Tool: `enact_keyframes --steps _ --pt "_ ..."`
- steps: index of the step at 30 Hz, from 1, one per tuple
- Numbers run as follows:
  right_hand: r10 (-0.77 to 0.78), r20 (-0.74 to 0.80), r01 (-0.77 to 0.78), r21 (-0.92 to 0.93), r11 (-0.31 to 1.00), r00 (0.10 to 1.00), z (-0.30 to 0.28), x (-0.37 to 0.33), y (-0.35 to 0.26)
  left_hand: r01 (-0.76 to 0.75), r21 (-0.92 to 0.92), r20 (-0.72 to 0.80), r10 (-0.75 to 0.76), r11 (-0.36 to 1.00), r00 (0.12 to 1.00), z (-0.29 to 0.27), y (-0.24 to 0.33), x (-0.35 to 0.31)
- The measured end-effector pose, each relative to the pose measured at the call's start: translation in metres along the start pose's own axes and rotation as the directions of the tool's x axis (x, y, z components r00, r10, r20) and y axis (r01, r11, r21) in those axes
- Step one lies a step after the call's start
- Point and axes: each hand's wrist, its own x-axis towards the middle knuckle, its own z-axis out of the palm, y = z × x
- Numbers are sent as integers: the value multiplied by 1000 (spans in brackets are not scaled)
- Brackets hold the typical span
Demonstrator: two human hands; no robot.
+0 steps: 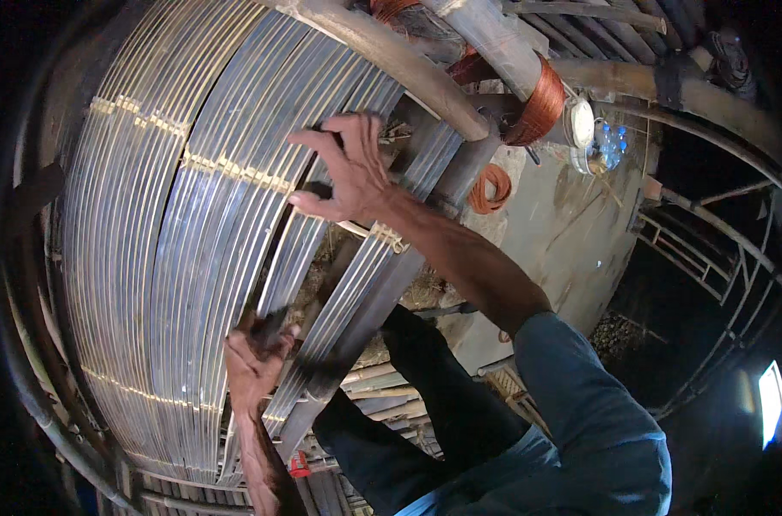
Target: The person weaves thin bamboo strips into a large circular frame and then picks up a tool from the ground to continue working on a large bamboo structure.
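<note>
Long, narrow slats with pale edges, bound across by pale cord, form a wide panel (227,112) on the left. My right hand (348,168) hovers over its right part, fingers bent and spread apart, thumb near a cord binding (236,170). It holds nothing that I can see. Lower down, my left hand (257,361) is at the right-hand slats, fingers curled and the thumb standing apart. Its fingertips are partly hidden in shadow. A separate narrow bundle of slats (352,284) lies just right of both hands, with a loose cord end (399,245) at its binding.
A thick pole (382,43) crosses beyond the panel. Copper-coloured strand is wound round another pole (537,103), and a coil (491,189) of it lies on the floor (571,232). Blue-capped clear bottles (612,144) stand farther right. A small red object (299,464) is near my left forearm.
</note>
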Motion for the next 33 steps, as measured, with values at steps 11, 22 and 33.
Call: enact_keyframes --steps 11,22,33 --pt "213 87 -185 -250 950 973 -73 -76 -2 -177 228 -69 197 957 978 97 -50 -26" --pt "161 81 -151 -112 982 984 -65 -95 -4 121 180 -65 -111 976 992 97 -33 -25" --pt "-28 81 24 49 998 996 -94 -109 2 73 310 -86 -49 948 995 92 -12 -29"
